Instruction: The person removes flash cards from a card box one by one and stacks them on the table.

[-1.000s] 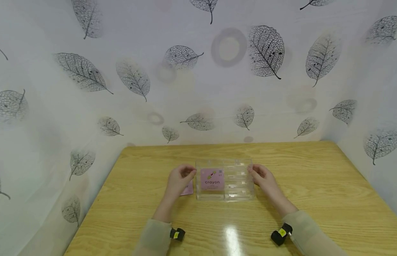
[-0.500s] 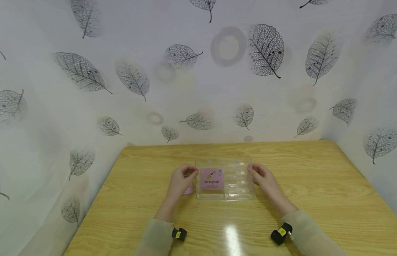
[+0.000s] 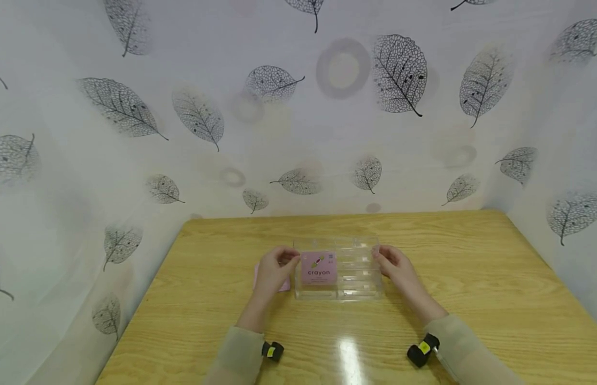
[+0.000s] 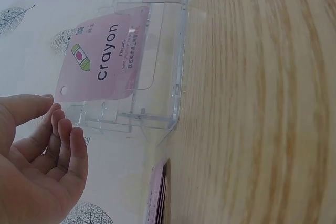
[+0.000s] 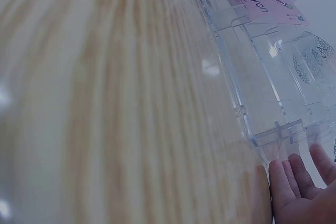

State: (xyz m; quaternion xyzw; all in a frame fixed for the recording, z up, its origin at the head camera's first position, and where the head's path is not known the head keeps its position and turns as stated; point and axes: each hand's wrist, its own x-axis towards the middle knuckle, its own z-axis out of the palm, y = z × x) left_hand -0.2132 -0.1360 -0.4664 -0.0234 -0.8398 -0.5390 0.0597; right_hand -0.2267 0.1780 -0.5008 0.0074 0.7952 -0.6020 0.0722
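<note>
A clear plastic rack [image 3: 358,293] with stepped compartments stands on the table. A pink card [image 3: 319,268] printed "crayon" leans upright in its left half. My left hand [image 3: 275,270] is at the rack's left side, its thumb and index fingertips pinching right at the card's upper left corner, by the punched hole. Across from it, my right hand [image 3: 397,267] holds the rack's right side, thumb toward the front. In the right wrist view, the fingers [image 5: 283,179] lie close against the clear end wall. A small stack of pink cards [image 4: 156,192] lies beside the rack, partly behind my left hand.
The wooden table [image 3: 207,331] reaches back to a pale curtain [image 3: 298,123] with a leaf print. A black strap-on device [image 3: 273,351] sits at my left wrist and another black device [image 3: 422,350] at my right.
My left hand has shifted slightly right, from the rack's left edge to the card's corner, uncovering more of the stack's left side. My right hand stays at the rack's right side.
</note>
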